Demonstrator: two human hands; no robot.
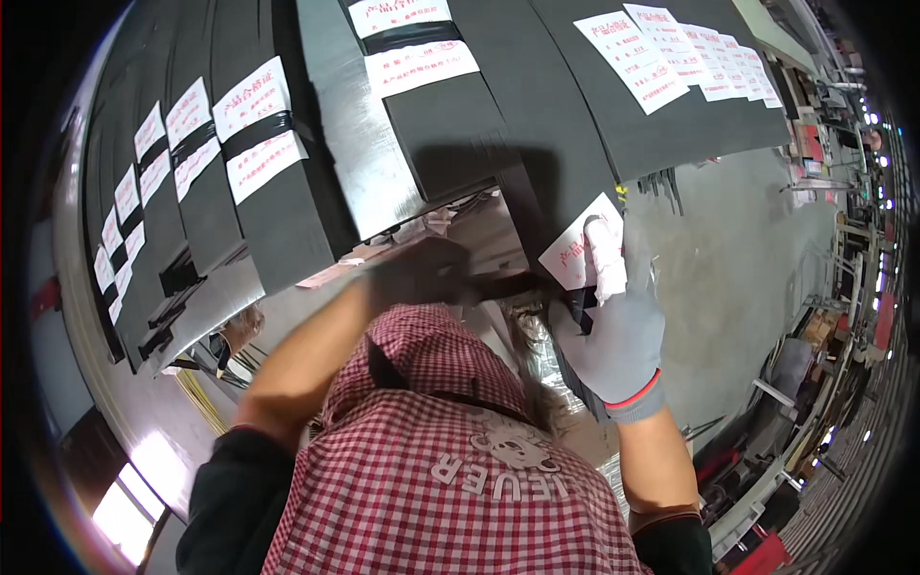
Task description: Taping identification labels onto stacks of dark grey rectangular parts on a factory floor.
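Right hand (618, 340) is clamping a white label (569, 257) onto a black stack (565, 182);
left hand (422, 273) is showing blurred, grip unclear; any slackening could skew the label.

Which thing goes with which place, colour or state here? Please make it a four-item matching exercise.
1. apron
2. left hand
3. right hand
4. overlapping labels

A. in shadow near the picture's middle
B. upper right
C. red-and-white checks
D. touching a tilted white label

Pairs: 1-C, 2-A, 3-D, 4-B
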